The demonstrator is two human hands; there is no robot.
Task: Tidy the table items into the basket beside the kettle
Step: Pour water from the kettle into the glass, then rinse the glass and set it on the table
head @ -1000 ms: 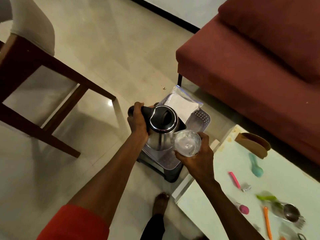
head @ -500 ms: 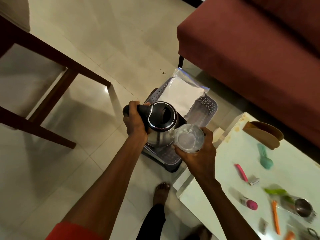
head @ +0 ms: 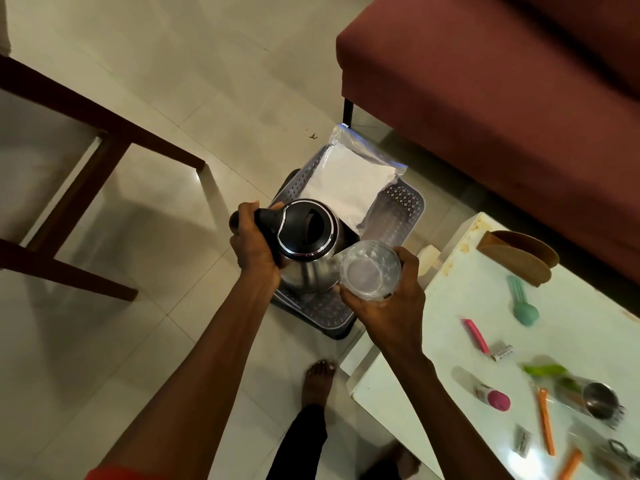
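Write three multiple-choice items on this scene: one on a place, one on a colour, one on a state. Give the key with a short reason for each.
1. Where does the zip bag of white contents lie?
A. on the white table
B. in the grey basket
C. on the sofa

2. What colour is the spoon near the wooden holder?
A. teal
B. orange
C. black

3. What is the right hand doing?
A. resting flat on the table
B. hanging idle
C. gripping a clear glass

Key: 1 B, the bag sits inside the basket on the floor. 2 A, the spoon on the table is teal. 3 C, the fingers curl round the glass, beside the kettle that the left hand holds by its handle.
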